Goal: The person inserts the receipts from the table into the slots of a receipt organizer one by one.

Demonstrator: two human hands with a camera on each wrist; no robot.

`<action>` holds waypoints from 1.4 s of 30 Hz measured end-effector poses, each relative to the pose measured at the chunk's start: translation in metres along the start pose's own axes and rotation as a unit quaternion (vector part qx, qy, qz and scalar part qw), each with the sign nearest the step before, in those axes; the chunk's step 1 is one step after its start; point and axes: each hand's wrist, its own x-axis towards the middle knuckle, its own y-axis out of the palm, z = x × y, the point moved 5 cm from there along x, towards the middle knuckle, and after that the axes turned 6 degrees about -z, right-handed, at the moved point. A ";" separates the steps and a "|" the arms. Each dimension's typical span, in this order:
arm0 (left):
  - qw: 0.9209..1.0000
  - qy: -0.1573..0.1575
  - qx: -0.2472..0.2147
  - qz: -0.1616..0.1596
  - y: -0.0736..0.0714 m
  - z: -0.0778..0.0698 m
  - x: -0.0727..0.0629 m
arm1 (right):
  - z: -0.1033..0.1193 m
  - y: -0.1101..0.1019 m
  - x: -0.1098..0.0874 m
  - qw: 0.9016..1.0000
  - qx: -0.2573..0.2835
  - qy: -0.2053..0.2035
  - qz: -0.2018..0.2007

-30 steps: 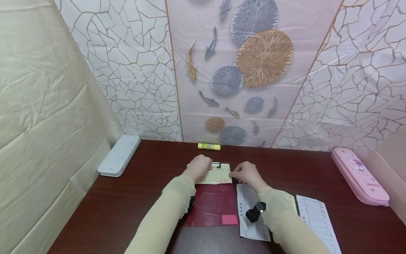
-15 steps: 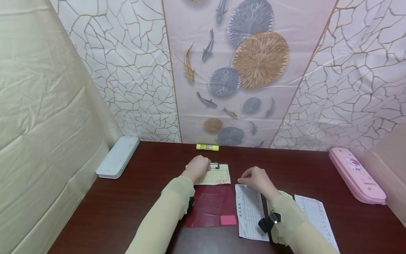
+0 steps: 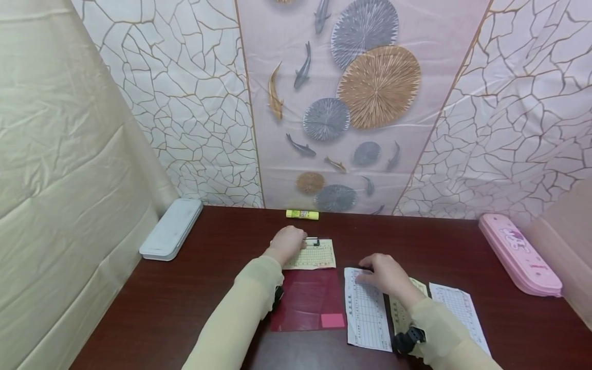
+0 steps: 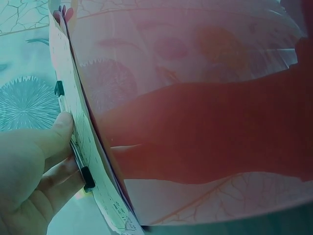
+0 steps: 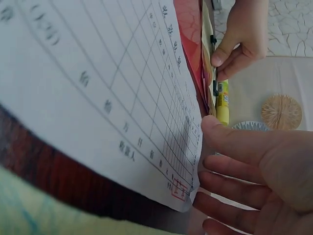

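In the head view, a red translucent folder sheet [image 3: 307, 298] lies at the middle of the table, with a small yellow printed form [image 3: 321, 257] at its far end under a black-ended metal clip [image 3: 312, 242]. My left hand [image 3: 287, 244] grips this clip. The left wrist view shows the thumb on the clip's bar [image 4: 78, 159] and fingers curled behind it. My right hand [image 3: 386, 272] is over the far edge of a white printed form [image 3: 367, 316]. In the right wrist view its fairly straight fingers and thumb lie at that form's edge [image 5: 181, 191]; whether they touch it is unclear.
A yellow form [image 3: 401, 313] and another white form [image 3: 462, 311] lie to the right, the yellow one partly under my forearm. A yellow glue stick [image 3: 302, 215] lies at the back. A white case [image 3: 171, 231] stands left, a pink pencil case [image 3: 520, 257] right.
My right hand has left the right edge of the small yellow form and moved right and nearer, to the white form's far edge. My left hand has stayed at the clip.
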 end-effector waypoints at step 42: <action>1.000 -0.012 0.006 0.007 0.001 0.001 -0.002 | 0.010 0.001 -0.003 0.995 -0.087 -0.037 0.006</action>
